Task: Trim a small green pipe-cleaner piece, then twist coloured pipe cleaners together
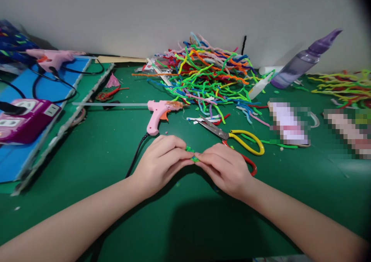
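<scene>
Between my fingertips is a small green and blue fuzzy piece of pipe cleaner [194, 159], mostly covered by the fingers. My left hand [164, 163] pinches it from one side, and my right hand [224, 167] pinches it from the other, with the fingertips meeting. Just beyond my left hand lies a pink glue gun [158, 113] with a long glue stick out of its back. Scissors [228, 136] with one yellow and one red handle lie partly behind my right hand, blades apart.
A heap of coloured pipe cleaners [203, 72] lies by the wall. Right of it stand a small glue bottle [261, 86] and a tilted purple water bottle [298, 67]. Left are a purple power strip [31, 121], a second pink glue gun [55, 59] and cables.
</scene>
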Demonstrator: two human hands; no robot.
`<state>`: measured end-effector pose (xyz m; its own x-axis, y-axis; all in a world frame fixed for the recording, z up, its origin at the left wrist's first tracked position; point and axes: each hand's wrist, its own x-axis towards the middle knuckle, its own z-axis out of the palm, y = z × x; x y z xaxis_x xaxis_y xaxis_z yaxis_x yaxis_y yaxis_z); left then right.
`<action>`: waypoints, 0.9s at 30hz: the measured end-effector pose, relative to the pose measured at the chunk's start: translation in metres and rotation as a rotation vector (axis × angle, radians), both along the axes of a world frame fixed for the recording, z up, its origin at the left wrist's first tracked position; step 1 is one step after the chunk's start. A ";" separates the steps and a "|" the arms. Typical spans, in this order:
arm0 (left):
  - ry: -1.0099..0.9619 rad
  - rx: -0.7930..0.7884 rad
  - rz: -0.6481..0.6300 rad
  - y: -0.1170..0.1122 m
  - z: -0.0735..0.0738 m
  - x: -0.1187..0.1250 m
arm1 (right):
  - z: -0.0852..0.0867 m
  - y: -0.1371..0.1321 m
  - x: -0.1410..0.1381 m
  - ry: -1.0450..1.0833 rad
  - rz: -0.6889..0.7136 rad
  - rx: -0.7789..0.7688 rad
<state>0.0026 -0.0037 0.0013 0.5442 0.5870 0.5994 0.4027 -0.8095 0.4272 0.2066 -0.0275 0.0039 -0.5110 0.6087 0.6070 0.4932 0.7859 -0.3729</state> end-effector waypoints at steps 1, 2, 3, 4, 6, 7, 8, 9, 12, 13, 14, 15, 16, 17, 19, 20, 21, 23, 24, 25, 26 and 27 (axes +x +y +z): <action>-0.009 0.004 0.010 0.000 0.000 -0.001 | 0.000 0.000 0.000 0.016 -0.020 -0.009; -0.017 0.013 0.018 0.000 0.001 -0.001 | 0.001 0.001 0.001 0.028 -0.042 -0.027; -0.029 0.029 0.024 0.000 0.002 -0.001 | 0.001 0.001 0.002 0.037 -0.062 -0.045; -0.043 0.044 0.029 0.000 0.003 -0.001 | 0.002 0.002 0.002 0.043 -0.072 -0.059; -0.067 0.062 0.031 -0.001 0.006 -0.001 | 0.002 0.003 0.004 0.054 -0.063 -0.067; -0.072 0.059 0.027 -0.001 0.007 -0.001 | 0.002 0.003 0.005 0.063 -0.050 -0.063; -0.074 0.053 0.020 -0.001 0.008 0.000 | 0.001 0.004 0.005 0.076 -0.040 -0.056; -0.072 0.044 0.009 -0.001 0.008 0.000 | 0.000 0.004 0.005 0.090 -0.037 -0.048; -0.078 0.023 -0.007 0.001 0.008 0.001 | -0.002 0.004 0.005 0.119 -0.047 -0.042; -0.083 0.020 -0.008 0.001 0.008 0.002 | -0.002 0.004 0.005 0.123 -0.051 -0.044; -0.085 0.016 -0.011 0.002 0.008 0.002 | -0.003 0.004 0.004 0.124 -0.053 -0.047; -0.089 0.010 -0.015 0.002 0.008 0.002 | -0.003 0.004 0.004 0.124 -0.054 -0.050; -0.093 0.003 -0.020 0.002 0.007 0.003 | -0.003 0.004 0.004 0.125 -0.055 -0.053; -0.098 -0.004 -0.026 0.002 0.007 0.003 | -0.002 0.004 0.004 0.124 -0.060 -0.056; -0.105 -0.024 -0.028 0.001 0.008 0.003 | -0.001 0.003 0.005 0.119 -0.074 -0.060; -0.108 -0.036 -0.020 0.001 0.009 0.003 | 0.000 0.003 0.005 0.118 -0.079 -0.063; -0.110 -0.050 -0.008 0.000 0.009 0.004 | 0.000 0.003 0.005 0.121 -0.078 -0.068; -0.115 -0.082 0.015 -0.001 0.010 0.004 | 0.001 0.002 0.004 0.141 -0.059 -0.077; -0.118 -0.096 0.022 -0.001 0.011 0.004 | 0.002 0.002 0.004 0.154 -0.047 -0.084; -0.119 -0.106 0.021 -0.002 0.011 0.004 | 0.002 0.002 0.003 0.165 -0.038 -0.091; -0.117 -0.114 0.016 -0.002 0.011 0.005 | 0.003 0.002 0.003 0.177 -0.031 -0.099; -0.114 -0.116 0.008 -0.002 0.011 0.005 | 0.003 0.002 0.002 0.188 -0.024 -0.106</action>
